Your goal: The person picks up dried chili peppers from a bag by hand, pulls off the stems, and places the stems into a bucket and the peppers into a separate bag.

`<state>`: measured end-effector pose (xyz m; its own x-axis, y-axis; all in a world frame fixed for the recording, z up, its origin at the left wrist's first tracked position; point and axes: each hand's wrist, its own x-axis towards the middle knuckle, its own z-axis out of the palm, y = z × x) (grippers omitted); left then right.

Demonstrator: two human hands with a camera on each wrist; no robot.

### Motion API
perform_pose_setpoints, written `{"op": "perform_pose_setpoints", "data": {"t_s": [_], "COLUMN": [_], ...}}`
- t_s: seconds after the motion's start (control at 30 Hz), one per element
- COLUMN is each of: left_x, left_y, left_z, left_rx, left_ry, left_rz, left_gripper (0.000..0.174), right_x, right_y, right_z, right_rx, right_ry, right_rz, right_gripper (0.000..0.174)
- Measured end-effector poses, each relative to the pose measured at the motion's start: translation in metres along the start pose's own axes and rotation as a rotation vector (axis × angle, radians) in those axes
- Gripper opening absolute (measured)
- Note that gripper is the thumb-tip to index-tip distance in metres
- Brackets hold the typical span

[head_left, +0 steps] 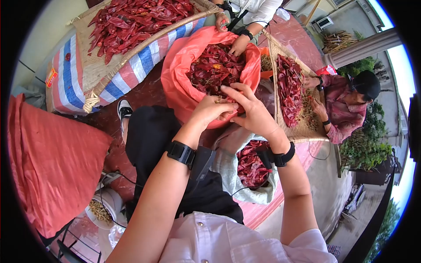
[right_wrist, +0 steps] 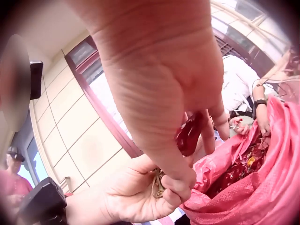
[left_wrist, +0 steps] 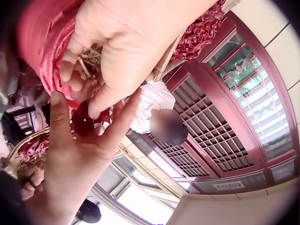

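Over the near rim of a red woven sack [head_left: 175,94] both hands meet. My left hand [head_left: 209,110] curls its fingers round a small bunch of dry chili stems [left_wrist: 90,65], seen also between its fingers in the right wrist view. My right hand [head_left: 256,115] holds a dark red dried chili [right_wrist: 191,135] against its palm, other fingers extended. Its thumb touches the left fingers at the stems. The left thumb overlaps the chili in the left wrist view. Dried chilies [head_left: 215,65] fill the sack below.
A second person's hand [head_left: 239,45] reaches into the sack from the far side. At right, another person [head_left: 346,105] works over a woven tray [head_left: 302,135] of chilies. A pale sack [head_left: 221,153] of chilies stands below my hands; a large chili tray [head_left: 83,44] lies upper left.
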<state>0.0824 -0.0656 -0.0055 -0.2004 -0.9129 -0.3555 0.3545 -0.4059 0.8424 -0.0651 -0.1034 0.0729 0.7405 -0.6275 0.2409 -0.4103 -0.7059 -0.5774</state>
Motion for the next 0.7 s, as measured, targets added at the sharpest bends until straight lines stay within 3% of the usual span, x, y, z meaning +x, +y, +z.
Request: {"op": "perform_pose_setpoints", "data": {"t_s": [0.07,0.1,0.43,0.63,0.7], "left_x": [0.0,-0.001,-0.002,0.001,0.001], "left_y": [-0.001,0.0,-0.003,-0.009,-0.01], "left_z": [0.0,-0.001,0.004,0.004,0.005], "left_rx": [-0.036,-0.012,0.029,0.001,-0.004], "left_ry": [0.0,0.007,0.12,0.143,0.145], "left_rz": [0.029,0.019,0.108,0.108,0.11], "left_gripper": [0.02,0.019,0.01,0.008,0.008], "right_x": [-0.003,-0.003,-0.013,-0.019,-0.021], "right_y": [0.009,0.01,0.017,0.009,0.005], "right_z": [-0.004,-0.003,0.005,0.012,0.012], "right_rx": [-0.074,-0.036,-0.019,-0.304,-0.41], "right_ry": [-0.236,-0.153,-0.075,-0.026,-0.129], "right_rz": [-0.032,-0.054,0.052,0.115,0.246], "right_gripper": [0.055,0.042,0.033,0.017,0.02]}}
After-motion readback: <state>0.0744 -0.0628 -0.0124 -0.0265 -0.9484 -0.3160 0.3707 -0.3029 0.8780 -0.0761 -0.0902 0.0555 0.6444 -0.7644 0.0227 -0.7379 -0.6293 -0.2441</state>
